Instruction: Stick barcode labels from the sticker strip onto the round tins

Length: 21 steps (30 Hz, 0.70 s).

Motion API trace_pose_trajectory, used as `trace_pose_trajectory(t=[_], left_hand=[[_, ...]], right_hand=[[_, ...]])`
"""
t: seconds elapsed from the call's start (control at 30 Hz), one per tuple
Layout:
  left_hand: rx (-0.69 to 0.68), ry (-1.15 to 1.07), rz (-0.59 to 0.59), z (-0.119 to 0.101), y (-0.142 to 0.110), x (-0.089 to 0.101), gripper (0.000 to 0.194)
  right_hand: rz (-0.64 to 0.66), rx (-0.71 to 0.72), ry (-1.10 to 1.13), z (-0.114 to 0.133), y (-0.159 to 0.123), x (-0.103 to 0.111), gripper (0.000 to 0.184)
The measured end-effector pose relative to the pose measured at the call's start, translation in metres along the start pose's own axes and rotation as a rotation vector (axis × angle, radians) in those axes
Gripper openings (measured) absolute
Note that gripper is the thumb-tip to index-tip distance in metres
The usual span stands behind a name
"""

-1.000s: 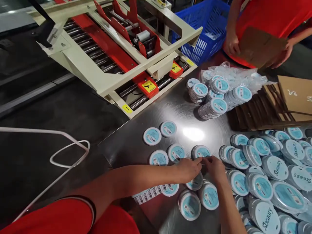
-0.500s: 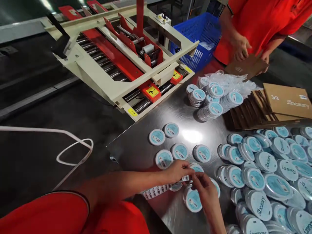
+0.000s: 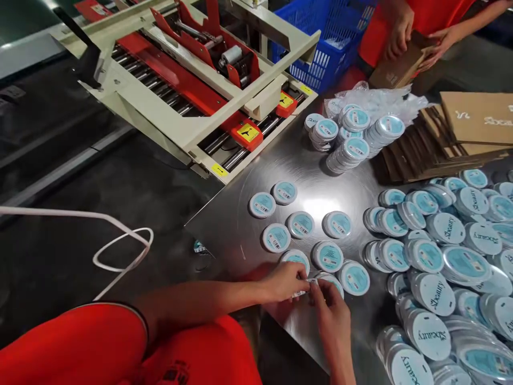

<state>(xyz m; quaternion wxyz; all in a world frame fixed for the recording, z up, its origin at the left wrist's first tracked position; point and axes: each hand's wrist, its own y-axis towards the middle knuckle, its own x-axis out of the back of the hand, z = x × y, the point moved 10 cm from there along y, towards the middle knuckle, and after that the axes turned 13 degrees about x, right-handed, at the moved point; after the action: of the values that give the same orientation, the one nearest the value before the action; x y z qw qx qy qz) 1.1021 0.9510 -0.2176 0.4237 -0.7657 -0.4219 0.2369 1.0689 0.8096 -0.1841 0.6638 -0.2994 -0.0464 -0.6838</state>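
Note:
My left hand (image 3: 285, 280) is closed on a strip of barcode stickers (image 3: 298, 293), most of it hidden now behind my hand and forearm. The fingers of my right hand (image 3: 332, 315) pinch the strip's end, right against my left fingertips. Just beyond both hands lie round, flat clear tins with light-blue labels, such as this blue-labelled tin (image 3: 327, 256) and another tin (image 3: 355, 277) to the right. One more tin (image 3: 331, 282) is partly covered by my right fingers. Several others, like the far-left tin (image 3: 262, 205), are spread over the metal table (image 3: 252, 251).
A large heap of tins (image 3: 436, 289) covers the table's right side. Stacked tins (image 3: 348, 152) and plastic bags (image 3: 372, 101) stand farther back, beside flat cardboard boxes (image 3: 476, 117). A co-worker's hands (image 3: 401, 32) hold a carton (image 3: 396, 64). A roller machine (image 3: 188, 96) adjoins the table; behind is a blue crate (image 3: 320, 59).
My view has tilted down and shifted. The sticker strip that hung below my left hand is now mostly out of sight. The co-worker's flat cardboard now looks folded into a box shape.

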Motion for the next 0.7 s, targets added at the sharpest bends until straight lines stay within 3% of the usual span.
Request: trace_pose_trajectory(t=[0.17,0.33,0.53,0.6,0.7], left_hand=[[-0.072,0.072,-0.018,0.001,-0.006,-0.003,0.038],[-0.068,0.086,-0.082,-0.007,-0.005,-0.005,0.013],[-0.076,0.023,-0.123,-0.002,0.005,-0.008,0.02],[-0.094,0.093,-0.133,-0.003,0.007,-0.011,0.023],[-0.194,0.314,-0.158,-0.016,0.007,-0.021,0.022]], right_hand=[[0.03,-0.067,0.038,-0.004,-0.008,-0.002,0.04],[-0.011,-0.023,-0.105,-0.002,-0.008,0.011,0.042],[0.047,-0.015,-0.075,-0.009,0.001,0.017,0.043],[0.024,-0.022,-0.084,-0.014,0.012,0.031,0.044],[-0.084,-0.004,-0.163,-0.024,0.043,0.069,0.044]])
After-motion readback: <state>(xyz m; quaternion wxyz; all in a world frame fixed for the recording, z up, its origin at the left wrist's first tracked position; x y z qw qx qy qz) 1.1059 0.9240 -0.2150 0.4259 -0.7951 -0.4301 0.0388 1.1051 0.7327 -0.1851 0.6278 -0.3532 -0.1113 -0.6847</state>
